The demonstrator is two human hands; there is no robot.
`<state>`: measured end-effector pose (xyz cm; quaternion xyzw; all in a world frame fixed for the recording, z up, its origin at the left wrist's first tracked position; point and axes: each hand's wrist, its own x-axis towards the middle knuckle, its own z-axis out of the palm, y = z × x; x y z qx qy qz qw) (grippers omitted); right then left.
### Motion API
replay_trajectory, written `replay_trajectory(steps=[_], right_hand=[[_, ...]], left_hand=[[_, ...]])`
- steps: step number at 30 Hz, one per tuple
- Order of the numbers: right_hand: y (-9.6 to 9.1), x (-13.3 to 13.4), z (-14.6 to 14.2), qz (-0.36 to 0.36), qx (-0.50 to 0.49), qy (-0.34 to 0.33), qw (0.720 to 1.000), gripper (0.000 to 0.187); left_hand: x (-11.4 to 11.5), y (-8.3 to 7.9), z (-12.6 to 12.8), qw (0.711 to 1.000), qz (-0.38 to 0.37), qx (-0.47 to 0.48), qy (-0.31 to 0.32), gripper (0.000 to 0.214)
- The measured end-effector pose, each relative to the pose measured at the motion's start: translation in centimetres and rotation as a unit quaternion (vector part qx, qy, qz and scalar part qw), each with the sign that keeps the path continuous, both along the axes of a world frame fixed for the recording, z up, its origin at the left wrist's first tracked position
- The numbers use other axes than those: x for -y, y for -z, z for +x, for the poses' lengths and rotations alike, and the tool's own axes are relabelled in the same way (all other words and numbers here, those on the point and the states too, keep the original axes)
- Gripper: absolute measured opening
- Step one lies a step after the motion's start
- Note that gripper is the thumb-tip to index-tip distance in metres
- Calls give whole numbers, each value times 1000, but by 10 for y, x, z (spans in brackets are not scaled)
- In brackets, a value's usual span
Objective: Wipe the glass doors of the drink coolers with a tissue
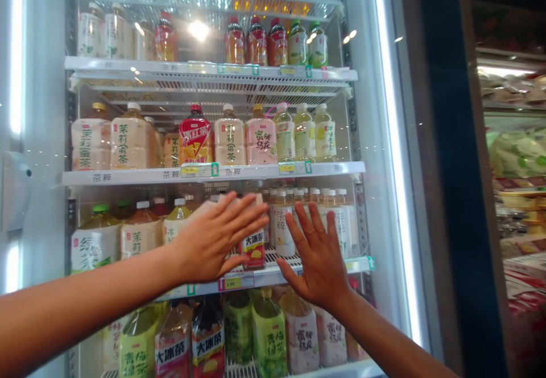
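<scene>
Brightly lit drinks cooler [379,196] across most of the frame, light strip [391,139] down its right side. Near the centre, left hand [213,239], empty, back to the camera, fingers straight and a little apart, slanting up to the right. Just right of centre, right hand [318,261], also empty, fingers spread wide. Cannot tell if touching anything. Between the two, black-and-red drink pack [255,248], partly behind the left hand, on a white shelf [279,275] with a price tag [234,283]. Behind the right hand, white-labelled bottles [282,230]. Higher, red-labelled bottle [195,135] among pale ones; at the bottom, green bottle [269,335]. At the far right, packaged goods [518,153] beyond a dark post [454,139].
</scene>
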<state>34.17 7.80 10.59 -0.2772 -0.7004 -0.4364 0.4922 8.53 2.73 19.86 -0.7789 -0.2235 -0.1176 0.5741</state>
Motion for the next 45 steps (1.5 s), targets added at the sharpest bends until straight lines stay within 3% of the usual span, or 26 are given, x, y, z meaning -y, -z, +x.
replay_trajectory(steps=[2,4,7,9,14,16,20,21,23,25,27,29,31,33,34,36,39,40,42,45], right_hand=[[0,0,0,1,-3,1,1000,88],[0,-1,0,1,-6,0,1000,89],[1,0,0,0,-5,-2,1000,90],[1,0,0,-1,-5,-1,1000,90],[2,0,0,-7,-4,7,1000,88],[2,0,1,-4,-1,8,1000,88],[2,-1,1,1,-4,12,1000,88],[3,-1,1,-2,-5,14,1000,87],[3,-1,1,-8,-4,17,1000,87],[3,-1,2,-7,-2,19,1000,86],[3,-1,2,-3,1,21,1000,86],[3,-2,2,0,3,22,1000,86],[3,-1,2,-1,4,22,1000,85],[4,-1,2,-2,5,20,1000,86],[4,-1,2,-4,6,20,1000,86],[4,-1,2,-7,9,21,1000,86],[4,-2,4,-9,13,20,1000,86],[4,-2,5,-8,15,18,1000,86],[5,0,5,-9,18,14,1000,87],[9,7,-7,-12,22,-1,1000,86]], left_hand=[[1,-9,-2,997,22,70,-22,74],[2,-3,-3,995,29,92,-27,81],[6,23,-8,1000,-1,-3,0,89],[7,30,-11,999,-14,-44,9,85],[6,12,-12,998,7,66,-15,87],[6,25,-12,998,17,63,-18,91],[11,62,-22,999,8,-45,1,90],[12,61,-26,998,2,-61,7,88],[13,44,-31,999,-4,-38,5,85],[12,21,-35,999,6,53,-11,85],[11,14,-36,991,21,132,-29,90],[12,30,-39,992,20,121,-26,97],[15,58,-43,999,6,38,-11,101],[18,73,-50,999,-14,-50,2,96],[19,72,-54,997,-23,-75,7,92],[19,55,-60,997,-30,-71,7,88],[18,30,-65,999,8,51,-15,92],[18,33,-67,996,21,83,-20,96],[21,53,-70,996,29,85,-19,101],[27,87,-82,1000,-1,-24,1,95]])
